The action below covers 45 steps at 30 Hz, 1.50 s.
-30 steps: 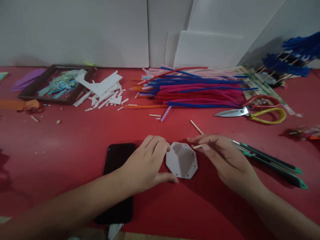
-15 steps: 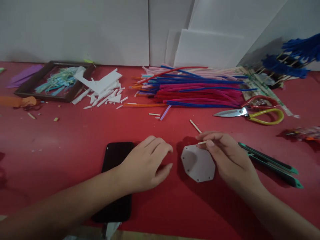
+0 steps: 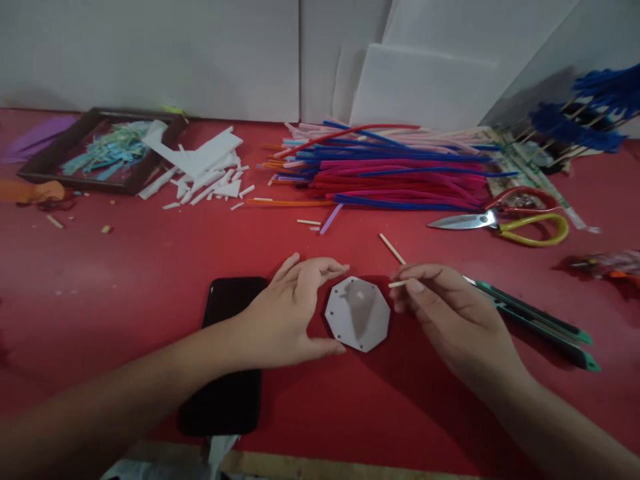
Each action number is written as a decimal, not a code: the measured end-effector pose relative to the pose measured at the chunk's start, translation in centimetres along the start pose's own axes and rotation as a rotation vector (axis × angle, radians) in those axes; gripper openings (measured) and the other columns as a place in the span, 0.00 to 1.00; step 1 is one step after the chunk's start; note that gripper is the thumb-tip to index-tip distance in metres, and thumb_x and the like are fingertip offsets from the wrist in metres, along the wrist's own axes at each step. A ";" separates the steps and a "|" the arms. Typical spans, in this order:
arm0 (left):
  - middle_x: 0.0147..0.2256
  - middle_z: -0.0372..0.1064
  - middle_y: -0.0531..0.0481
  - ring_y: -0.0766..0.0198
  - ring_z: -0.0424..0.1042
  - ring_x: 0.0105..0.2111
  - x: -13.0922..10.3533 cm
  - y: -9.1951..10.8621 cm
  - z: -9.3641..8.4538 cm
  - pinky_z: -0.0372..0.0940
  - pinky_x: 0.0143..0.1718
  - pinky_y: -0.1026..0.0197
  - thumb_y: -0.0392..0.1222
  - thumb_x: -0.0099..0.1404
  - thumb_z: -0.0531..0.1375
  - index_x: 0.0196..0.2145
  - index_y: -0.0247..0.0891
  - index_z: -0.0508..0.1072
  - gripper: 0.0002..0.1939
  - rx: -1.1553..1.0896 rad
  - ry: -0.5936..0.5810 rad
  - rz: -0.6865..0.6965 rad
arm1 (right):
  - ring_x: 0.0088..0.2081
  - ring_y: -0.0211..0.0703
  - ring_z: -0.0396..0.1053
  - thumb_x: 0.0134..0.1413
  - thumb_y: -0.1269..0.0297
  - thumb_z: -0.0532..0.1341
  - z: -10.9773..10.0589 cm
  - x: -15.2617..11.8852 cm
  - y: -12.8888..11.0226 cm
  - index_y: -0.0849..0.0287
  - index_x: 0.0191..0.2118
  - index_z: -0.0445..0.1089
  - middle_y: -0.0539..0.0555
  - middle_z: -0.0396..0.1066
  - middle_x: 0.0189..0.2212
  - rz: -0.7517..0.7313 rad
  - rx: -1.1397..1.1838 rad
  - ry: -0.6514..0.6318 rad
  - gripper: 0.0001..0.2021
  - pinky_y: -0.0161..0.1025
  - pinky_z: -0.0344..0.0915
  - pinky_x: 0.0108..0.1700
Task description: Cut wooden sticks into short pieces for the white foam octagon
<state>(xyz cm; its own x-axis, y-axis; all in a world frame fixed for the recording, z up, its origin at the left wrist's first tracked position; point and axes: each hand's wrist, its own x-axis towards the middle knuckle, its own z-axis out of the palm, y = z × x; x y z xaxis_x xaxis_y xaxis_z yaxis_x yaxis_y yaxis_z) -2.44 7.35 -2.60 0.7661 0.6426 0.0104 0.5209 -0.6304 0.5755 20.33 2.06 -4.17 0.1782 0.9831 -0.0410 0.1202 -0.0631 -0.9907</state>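
Note:
A pale grey octagonal piece [image 3: 358, 315] with small holes near its rim lies flat on the red tabletop. Beside its left edge is my left hand [image 3: 295, 317], thumb and fingers spread apart with nothing between them. My right hand [image 3: 445, 310] pinches a short thin wooden stick [image 3: 399, 285] between thumb and index finger, just right of the octagon. Another wooden stick [image 3: 392, 248] lies just beyond the right fingers. Under my left wrist rests a black phone [image 3: 220, 400], partly covered by the forearm.
Green-and-black box cutters [image 3: 540, 327] lie right of my right hand. Behind them are scissors [image 3: 495, 223] and a pile of coloured pipe cleaners [image 3: 400, 170]. White scraps [image 3: 210, 167] and a brown frame [image 3: 80, 180] with paper shreds sit back left.
The octagonal piece has shifted left across the table, closer to my left hand. My left fingers have spread wider around its left side. My right hand still pinches the stick.

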 end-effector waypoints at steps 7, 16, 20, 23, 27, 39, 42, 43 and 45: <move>0.55 0.66 0.36 0.45 0.66 0.58 0.0 0.2 0.2 0.44 0.65 0.30 0.50 0.51 0.71 0.55 0.37 0.56 0.40 -0.020 0.063 -0.013 | 0.27 0.38 0.74 0.55 0.56 0.64 -2.7 0.2 -0.7 0.53 0.35 0.74 0.51 0.76 0.27 -0.138 -0.258 0.003 0.08 0.35 0.73 0.32; 0.57 0.63 0.36 0.42 0.62 0.60 0.1 0.2 0.2 0.49 0.65 0.33 0.53 0.45 0.74 0.59 0.38 0.55 0.50 -0.018 0.099 -0.028 | 0.33 0.39 0.77 0.56 0.65 0.62 -3.6 -0.3 -0.4 0.49 0.37 0.76 0.48 0.79 0.33 -0.450 -0.618 -0.152 0.06 0.35 0.75 0.37; 0.57 0.64 0.37 0.45 0.62 0.60 0.1 0.3 0.1 0.48 0.65 0.32 0.47 0.52 0.72 0.59 0.40 0.55 0.43 -0.019 0.087 -0.019 | 0.30 0.40 0.77 0.56 0.64 0.63 -2.6 -0.8 -0.1 0.51 0.39 0.74 0.50 0.79 0.31 -0.381 -0.530 -0.088 0.05 0.35 0.75 0.31; 0.56 0.64 0.38 0.45 0.63 0.59 0.0 0.3 0.2 0.48 0.65 0.33 0.48 0.53 0.70 0.58 0.40 0.55 0.41 -0.006 0.105 -0.009 | 0.30 0.41 0.77 0.56 0.67 0.62 -2.1 -1.1 -0.2 0.51 0.36 0.73 0.50 0.79 0.30 -0.418 -0.554 -0.099 0.04 0.36 0.75 0.31; 0.56 0.64 0.37 0.46 0.63 0.59 0.0 0.2 0.3 0.48 0.66 0.34 0.48 0.53 0.70 0.58 0.38 0.55 0.41 0.016 0.099 -0.004 | 0.31 0.40 0.78 0.56 0.71 0.61 -1.6 -1.2 -0.5 0.49 0.37 0.73 0.49 0.79 0.31 -0.552 -0.602 -0.125 0.07 0.36 0.75 0.33; 0.56 0.64 0.38 0.46 0.63 0.59 0.1 0.1 0.2 0.48 0.66 0.35 0.49 0.53 0.71 0.59 0.39 0.55 0.41 0.035 0.081 -0.010 | 0.31 0.41 0.78 0.56 0.70 0.61 -1.7 -1.3 -0.5 0.48 0.37 0.75 0.49 0.80 0.32 -0.619 -0.669 -0.130 0.09 0.37 0.77 0.33; 0.56 0.64 0.37 0.46 0.63 0.59 0.1 0.2 0.1 0.49 0.65 0.35 0.49 0.53 0.71 0.58 0.38 0.55 0.41 0.039 0.075 -0.011 | 0.30 0.41 0.78 0.55 0.71 0.61 -1.7 -1.3 -0.6 0.48 0.36 0.75 0.49 0.80 0.32 -0.628 -0.651 -0.128 0.09 0.36 0.77 0.33; 0.56 0.64 0.37 0.46 0.63 0.59 0.2 0.2 0.1 0.49 0.65 0.35 0.49 0.53 0.71 0.58 0.38 0.56 0.41 0.038 0.074 -0.012 | 0.30 0.41 0.78 0.55 0.71 0.61 -1.6 -1.2 -0.6 0.48 0.36 0.75 0.49 0.80 0.32 -0.633 -0.647 -0.125 0.09 0.36 0.77 0.33; 0.56 0.64 0.38 0.46 0.63 0.59 0.2 0.2 0.1 0.50 0.65 0.35 0.48 0.53 0.71 0.58 0.39 0.56 0.41 0.033 0.076 -0.016 | 0.31 0.41 0.78 0.55 0.71 0.61 -1.6 -1.2 -0.6 0.49 0.36 0.75 0.49 0.80 0.32 -0.630 -0.647 -0.119 0.08 0.36 0.77 0.33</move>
<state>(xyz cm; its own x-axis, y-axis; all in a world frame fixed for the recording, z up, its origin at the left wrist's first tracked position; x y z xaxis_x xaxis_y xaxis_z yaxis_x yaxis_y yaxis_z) -2.16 7.29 -2.55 0.7277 0.6828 0.0643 0.5455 -0.6331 0.5491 21.58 0.60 -3.34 -0.2041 0.8771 0.4348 0.6918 0.4435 -0.5699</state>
